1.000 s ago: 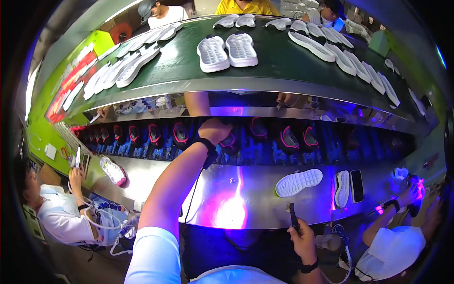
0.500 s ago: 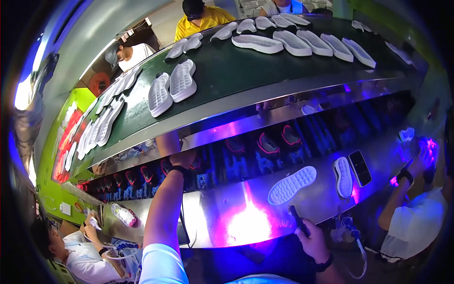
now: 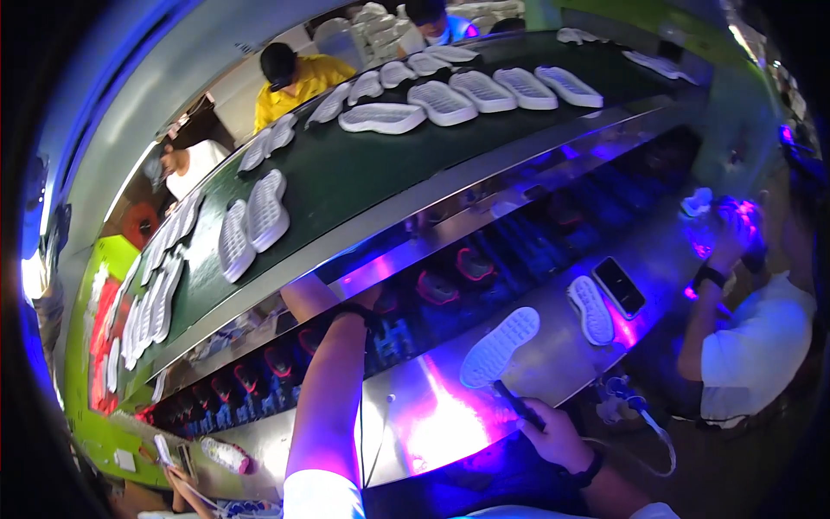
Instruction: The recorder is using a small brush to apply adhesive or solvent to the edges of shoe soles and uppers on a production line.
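Note:
My right hand (image 3: 556,439) is closed round a slim dark-handled tool (image 3: 521,406), whose tip lies at the near end of a white shoe sole (image 3: 501,348) on the metal bench. Whether the tip touches the sole I cannot tell, nor the tool's exact kind. My left arm stretches forward to the dark rack under the raised belt. There my left hand (image 3: 369,299) is mostly in shadow beyond its black wristband, its fingers hidden. Dark shoe uppers with glowing pink rims, such as one upper (image 3: 438,287), stand in that rack beside it.
White soles (image 3: 439,102) lie in rows on the green belt (image 3: 346,186). A phone (image 3: 618,286) and another sole (image 3: 591,310) lie on the bench (image 3: 553,368), with a shoe (image 3: 226,455) at its left. Co-workers sit around, one close on the right (image 3: 750,346).
The view has swung, shifting the belt and bench leftward in the picture. My right hand has brought the tool's tip closer to the sole. My left arm still reaches into the rack.

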### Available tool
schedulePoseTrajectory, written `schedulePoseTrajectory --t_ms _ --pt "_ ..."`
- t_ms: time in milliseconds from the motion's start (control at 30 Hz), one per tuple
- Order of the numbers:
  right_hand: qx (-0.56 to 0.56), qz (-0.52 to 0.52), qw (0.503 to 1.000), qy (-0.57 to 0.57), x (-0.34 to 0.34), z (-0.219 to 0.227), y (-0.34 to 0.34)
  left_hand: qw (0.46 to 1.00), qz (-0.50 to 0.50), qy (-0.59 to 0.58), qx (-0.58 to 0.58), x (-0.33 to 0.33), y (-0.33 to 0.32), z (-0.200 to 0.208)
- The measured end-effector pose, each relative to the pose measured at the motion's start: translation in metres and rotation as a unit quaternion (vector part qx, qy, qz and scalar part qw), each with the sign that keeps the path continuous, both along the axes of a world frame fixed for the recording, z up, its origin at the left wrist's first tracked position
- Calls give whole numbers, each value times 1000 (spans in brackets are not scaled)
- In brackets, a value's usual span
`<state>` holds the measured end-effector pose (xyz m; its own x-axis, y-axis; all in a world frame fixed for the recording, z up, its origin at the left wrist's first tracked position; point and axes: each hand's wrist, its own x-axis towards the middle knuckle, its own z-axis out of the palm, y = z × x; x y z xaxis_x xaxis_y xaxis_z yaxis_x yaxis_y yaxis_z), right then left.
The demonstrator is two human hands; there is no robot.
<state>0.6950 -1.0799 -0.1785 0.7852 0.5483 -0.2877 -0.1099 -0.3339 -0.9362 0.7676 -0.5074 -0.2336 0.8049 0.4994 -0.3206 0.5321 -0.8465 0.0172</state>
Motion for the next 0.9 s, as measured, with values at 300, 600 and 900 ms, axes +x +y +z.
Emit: schedulePoseTrajectory --t_ms 300,600,900 --pt "5 -47 996 73 4 10 -28 993 -19 81 -84 -2 -65 17" --pt "40 -29 997 56 9 16 -18 938 -339 64 42 -190 -288 121" --pt "70 12 997 35 -6 59 -15 888 -421 -183 -7 -219 -305 121"
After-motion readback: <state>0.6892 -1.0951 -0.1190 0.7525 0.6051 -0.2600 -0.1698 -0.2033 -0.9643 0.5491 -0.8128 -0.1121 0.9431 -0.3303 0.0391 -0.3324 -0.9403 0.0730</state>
